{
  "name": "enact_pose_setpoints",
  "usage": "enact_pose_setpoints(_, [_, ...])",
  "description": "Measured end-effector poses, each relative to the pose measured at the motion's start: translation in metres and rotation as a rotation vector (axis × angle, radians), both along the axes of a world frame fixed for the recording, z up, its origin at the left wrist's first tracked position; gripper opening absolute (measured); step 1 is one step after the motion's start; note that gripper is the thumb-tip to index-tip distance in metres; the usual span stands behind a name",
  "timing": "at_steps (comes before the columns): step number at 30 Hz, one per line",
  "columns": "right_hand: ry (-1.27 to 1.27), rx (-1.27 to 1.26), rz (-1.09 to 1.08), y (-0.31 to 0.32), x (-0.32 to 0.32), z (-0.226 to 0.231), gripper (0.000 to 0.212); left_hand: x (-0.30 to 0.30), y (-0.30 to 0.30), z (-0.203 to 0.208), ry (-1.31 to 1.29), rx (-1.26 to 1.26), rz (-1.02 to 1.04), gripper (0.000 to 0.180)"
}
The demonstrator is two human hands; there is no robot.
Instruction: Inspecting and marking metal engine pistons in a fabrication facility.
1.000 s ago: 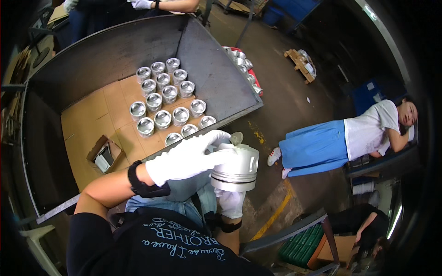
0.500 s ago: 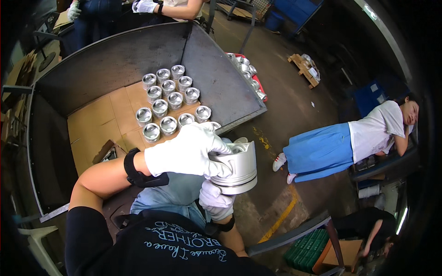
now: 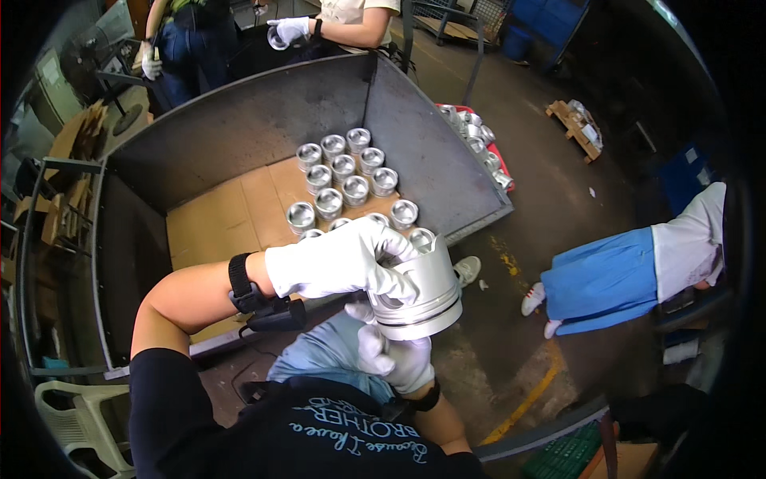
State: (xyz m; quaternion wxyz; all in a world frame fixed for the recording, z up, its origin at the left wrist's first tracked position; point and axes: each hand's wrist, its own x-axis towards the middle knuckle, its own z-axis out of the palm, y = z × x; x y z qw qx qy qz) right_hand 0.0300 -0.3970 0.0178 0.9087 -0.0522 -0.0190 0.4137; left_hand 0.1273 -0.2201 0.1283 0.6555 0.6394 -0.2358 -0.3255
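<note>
— Piston (image 3: 420, 297) has slid slightly right in frame over the last half second, bin (image 3: 247, 132) too. Fingers of the right hand (image 3: 407, 363) have loosened off its side. Position now?

— Just right of center, a bit below mid-height, by the bin's near edge. Grooved end down, hollow end up, slight tilt.

— Left hand (image 3: 337, 257)?

— Gripping the piston: bent fingers clamped on its left side by the top rim.

— Right hand?

— Underneath, lower center. Fingers half curled; contact with the base is hidden, so can't say if they hold it.

— Next out.

— Bin, upper center-left, dark metal walls. Cardboard (image 3: 209, 219) on its floor, rows of pistons (image 3: 355, 190) on the right part; nearest ones partly behind the left hand.

— Beyond that?

— Red crate (image 3: 499, 153) heaped with silvery parts, just past the bin's right wall. Pallet (image 3: 576, 132), upper right. Person in blue (image 3: 606, 275), far right. Chair (image 3: 76, 423), lower left. Green crate (image 3: 562, 455), lower right.

— Top edge?

— Person in jeans (image 3: 199, 52), upper left. Beside them, a person in a pale top (image 3: 363, 22); that one's gloved hand (image 3: 292, 30) has a round silvery piece (image 3: 276, 38).
</note>
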Motion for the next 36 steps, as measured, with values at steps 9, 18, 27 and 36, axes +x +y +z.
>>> enact_pose_setpoints(9, [-1.452, -1.53, -0.579, 0.005, 0.054, 0.022, 0.036, 0.039, 0.098, 0.085, -0.033, 0.279, 0.533, 0.023])
enact_pose_setpoints(18, [-1.556, -2.096, -0.408, 0.014, 0.149, -0.032, 0.037, 0.168, 0.209, -0.049, 0.135, 0.497, 0.621, 0.027])
enact_pose_setpoints(27, [-1.433, -2.121, -0.486, 0.017, 0.162, -0.045, 0.022, 0.207, 0.308, -0.345, 0.294, 0.887, 0.753, 0.037])
enact_pose_setpoints(36, [-1.332, -2.176, -0.232, 0.019, 0.172, -0.04, 0.018, 0.165, 0.322, -0.49, 0.355, 0.792, 0.818, 0.051])
